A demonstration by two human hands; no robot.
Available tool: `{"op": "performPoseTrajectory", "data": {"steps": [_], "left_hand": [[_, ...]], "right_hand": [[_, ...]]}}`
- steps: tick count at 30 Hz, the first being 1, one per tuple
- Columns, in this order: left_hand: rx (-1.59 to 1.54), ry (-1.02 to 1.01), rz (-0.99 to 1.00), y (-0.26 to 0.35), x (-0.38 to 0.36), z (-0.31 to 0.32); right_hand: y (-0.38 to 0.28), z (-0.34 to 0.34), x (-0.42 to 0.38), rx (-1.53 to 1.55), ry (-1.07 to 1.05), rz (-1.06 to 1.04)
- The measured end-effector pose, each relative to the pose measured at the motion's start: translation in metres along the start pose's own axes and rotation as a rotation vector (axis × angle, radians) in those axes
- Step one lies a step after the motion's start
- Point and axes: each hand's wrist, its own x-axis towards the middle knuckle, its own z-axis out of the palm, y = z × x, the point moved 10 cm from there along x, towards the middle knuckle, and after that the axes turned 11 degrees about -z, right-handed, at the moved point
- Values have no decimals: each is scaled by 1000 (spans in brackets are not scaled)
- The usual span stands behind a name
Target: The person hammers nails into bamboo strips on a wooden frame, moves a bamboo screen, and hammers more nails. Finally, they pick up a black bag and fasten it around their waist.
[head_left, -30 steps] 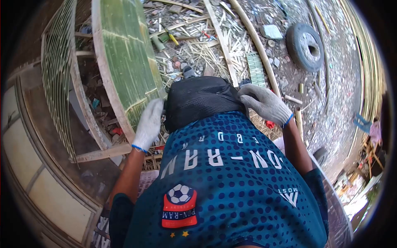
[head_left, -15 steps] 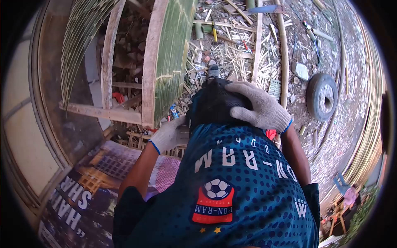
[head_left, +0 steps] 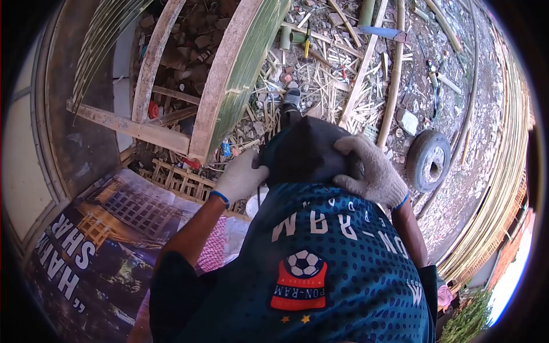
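Both my hands wear pale knitted gloves with blue cuffs. My left hand (head_left: 241, 176) is beside the dark trousers (head_left: 306, 151) at my lap, its thumb and fingers bent with a gap between them. Across the lap, my right hand (head_left: 374, 174) rests on the other side of the trousers, thumb and fingers apart. No tool shows in either hand. A teal jersey (head_left: 343, 274) with white lettering and a football badge covers my torso below the hands.
A wooden frame (head_left: 131, 128) with a green bamboo panel (head_left: 243, 80) stands at upper left. Ahead lie a handsaw (head_left: 380, 32), a yellow-handled tool (head_left: 307, 46), bamboo scraps and poles (head_left: 394, 74). A tyre (head_left: 429, 161) is at right, a printed banner (head_left: 108, 240) at lower left.
My left hand has come up from beside my hip and shows more fully. My right hand has shifted slightly right and down, its fingers more bent. The view has tilted.
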Motion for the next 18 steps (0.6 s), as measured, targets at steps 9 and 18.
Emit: {"op": "performPoseTrajectory", "data": {"steps": [9, 18], "left_hand": [[82, 188, 222, 92, 37, -34], [123, -469, 251, 199, 97, 53]], "right_hand": [[10, -1, -10, 119, 44, 157], [10, -3, -25, 284, 221, 127]]}}
